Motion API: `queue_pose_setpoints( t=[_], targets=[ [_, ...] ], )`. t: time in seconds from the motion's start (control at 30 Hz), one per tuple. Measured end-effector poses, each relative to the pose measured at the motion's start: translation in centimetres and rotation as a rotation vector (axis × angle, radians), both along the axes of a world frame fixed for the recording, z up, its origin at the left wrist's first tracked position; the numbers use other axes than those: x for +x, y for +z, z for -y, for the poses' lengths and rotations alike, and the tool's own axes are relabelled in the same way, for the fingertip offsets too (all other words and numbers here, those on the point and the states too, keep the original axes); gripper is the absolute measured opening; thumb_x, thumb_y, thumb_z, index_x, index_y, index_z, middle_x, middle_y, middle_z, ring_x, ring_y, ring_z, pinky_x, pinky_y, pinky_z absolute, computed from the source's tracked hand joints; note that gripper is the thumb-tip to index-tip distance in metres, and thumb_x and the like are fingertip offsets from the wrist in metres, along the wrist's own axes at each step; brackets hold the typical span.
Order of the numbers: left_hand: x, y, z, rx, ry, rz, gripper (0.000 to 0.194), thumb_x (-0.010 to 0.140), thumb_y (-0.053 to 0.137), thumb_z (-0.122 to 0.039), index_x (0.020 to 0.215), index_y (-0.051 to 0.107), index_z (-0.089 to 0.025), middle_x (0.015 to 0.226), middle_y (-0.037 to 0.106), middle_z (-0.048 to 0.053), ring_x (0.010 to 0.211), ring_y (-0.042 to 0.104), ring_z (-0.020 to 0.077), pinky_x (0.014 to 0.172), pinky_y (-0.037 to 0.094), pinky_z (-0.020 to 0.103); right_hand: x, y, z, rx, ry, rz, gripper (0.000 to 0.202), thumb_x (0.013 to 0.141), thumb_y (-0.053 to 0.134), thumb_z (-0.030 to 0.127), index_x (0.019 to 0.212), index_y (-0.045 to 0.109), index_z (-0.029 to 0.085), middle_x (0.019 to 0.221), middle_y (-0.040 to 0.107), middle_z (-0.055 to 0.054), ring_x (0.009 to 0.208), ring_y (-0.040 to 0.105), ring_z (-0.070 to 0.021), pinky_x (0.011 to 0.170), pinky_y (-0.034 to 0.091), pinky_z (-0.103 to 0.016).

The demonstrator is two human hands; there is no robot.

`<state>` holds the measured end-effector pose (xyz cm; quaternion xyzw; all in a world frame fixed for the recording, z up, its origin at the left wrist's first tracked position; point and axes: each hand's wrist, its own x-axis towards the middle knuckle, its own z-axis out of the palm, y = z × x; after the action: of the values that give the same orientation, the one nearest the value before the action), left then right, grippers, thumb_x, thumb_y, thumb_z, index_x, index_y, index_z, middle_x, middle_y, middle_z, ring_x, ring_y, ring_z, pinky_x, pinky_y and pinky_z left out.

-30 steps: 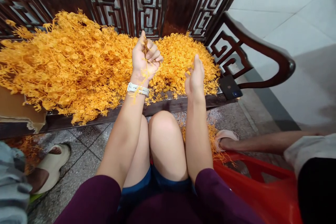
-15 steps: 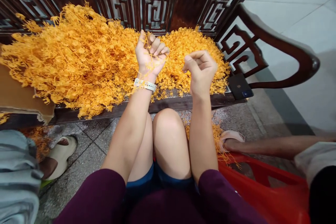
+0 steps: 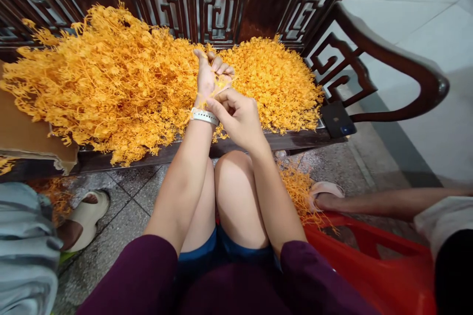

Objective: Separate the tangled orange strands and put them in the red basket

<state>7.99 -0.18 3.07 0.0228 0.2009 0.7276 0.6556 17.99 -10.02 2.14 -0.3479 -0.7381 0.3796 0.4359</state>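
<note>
My left hand (image 3: pixel 213 76) is palm up in front of the pile, fingers curled round an orange plastic sprig (image 3: pixel 220 83) with thin stems. Part of the sprig trails over the palm towards the pale watch band on that wrist. Thumb and forefinger of my right hand (image 3: pixel 238 115) are pinched together at the trailing end, just above the band; the exact spot they grip is partly hidden. Behind both hands a big tangled heap of orange sprigs (image 3: pixel 111 78) covers the left of the dark wooden bench. A flatter heap of small orange pieces (image 3: pixel 284 83) lies to the right.
Torn cardboard (image 3: pixel 33 133) stands at the left end of the bench. A dark phone (image 3: pixel 338 119) lies near the curved armrest (image 3: pixel 399 69). People's feet are on both sides, with a red plastic stool (image 3: pixel 373 266) at right and orange scraps (image 3: pixel 299 187) on the floor.
My right hand has moved left and down from over the right heap to my left wrist, meeting the sprig. My left hand has tilted slightly and stays in nearly the same place.
</note>
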Motion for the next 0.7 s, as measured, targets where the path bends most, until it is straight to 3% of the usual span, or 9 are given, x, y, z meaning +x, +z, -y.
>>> queue_pose_setpoints(
  t=[0.2, 0.27, 0.37, 0.47, 0.57, 0.7],
  targets=[
    [-0.3, 0.0, 0.7, 0.099, -0.002, -0.057, 0.059, 0.099, 0.036, -0.076, 0.073, 0.044, -0.024, 0.051, 0.021, -0.008, 0.044, 0.018, 0.0114, 0.046, 0.019, 0.032, 0.5, 0.1, 0.6, -0.161, 0.166, -0.155, 0.031, 0.087, 0.064, 0.025, 0.061, 0.047, 0.02, 0.06, 0.038, 0.005, 0.057, 0.03, -0.0094, 0.056, 0.025, -0.026],
    [-0.4, 0.6, 1.0, 0.107, 0.033, -0.085, 0.06, 0.1, 0.032, -0.076, 0.073, 0.043, -0.024, 0.05, 0.019, -0.008, 0.043, 0.014, 0.011, 0.045, 0.015, 0.032, 1.1, -0.5, 0.9, -0.306, 0.228, -0.243, 0.025, 0.082, 0.06, 0.021, 0.06, 0.048, 0.02, 0.057, 0.039, 0.005, 0.053, 0.029, -0.0082, 0.052, 0.023, -0.024],
    [0.0, 1.7, 1.6, 0.053, 0.084, -0.11, 0.059, 0.1, 0.041, -0.074, 0.072, 0.039, -0.023, 0.05, 0.017, -0.01, 0.038, 0.014, 0.0085, 0.042, 0.015, 0.029, 2.1, -1.8, 1.5, -0.592, 0.334, -0.392, 0.017, 0.079, 0.059, 0.021, 0.063, 0.055, 0.019, 0.053, 0.04, 0.006, 0.046, 0.027, -0.0073, 0.047, 0.02, -0.023],
    [1.1, 2.2, 1.9, 0.029, 0.093, -0.142, 0.059, 0.099, 0.048, -0.074, 0.072, 0.039, -0.022, 0.05, 0.017, -0.011, 0.036, 0.015, 0.0071, 0.04, 0.015, 0.026, 3.4, -2.9, 2.3, -0.752, 0.428, -0.595, 0.021, 0.082, 0.063, 0.022, 0.063, 0.054, 0.019, 0.049, 0.038, 0.008, 0.044, 0.024, -0.0067, 0.044, 0.02, -0.021],
    [1.2, 1.5, 0.9, 0.018, 0.126, -0.109, 0.057, 0.1, 0.048, -0.072, 0.072, 0.04, -0.023, 0.049, 0.02, -0.011, 0.036, 0.016, 0.0067, 0.039, 0.016, 0.024, 4.7, -3.8, 3.6, -0.705, 0.742, -0.546, 0.031, 0.082, 0.077, 0.03, 0.062, 0.057, 0.018, 0.048, 0.044, 0.006, 0.041, 0.031, -0.0057, 0.043, 0.024, -0.02],
    [-0.9, -0.5, -1.5, -0.097, 0.206, -0.014, 0.057, 0.1, 0.051, -0.072, 0.072, 0.04, -0.023, 0.047, 0.022, -0.011, 0.037, 0.015, 0.0073, 0.038, 0.015, 0.024, 5.8, -5.2, 6.1, -0.579, 1.285, -0.216, 0.032, 0.079, 0.089, 0.042, 0.08, 0.072, 0.015, 0.067, 0.068, -0.004, 0.054, 0.059, -0.0109, 0.052, 0.044, -0.022]
  ],
)
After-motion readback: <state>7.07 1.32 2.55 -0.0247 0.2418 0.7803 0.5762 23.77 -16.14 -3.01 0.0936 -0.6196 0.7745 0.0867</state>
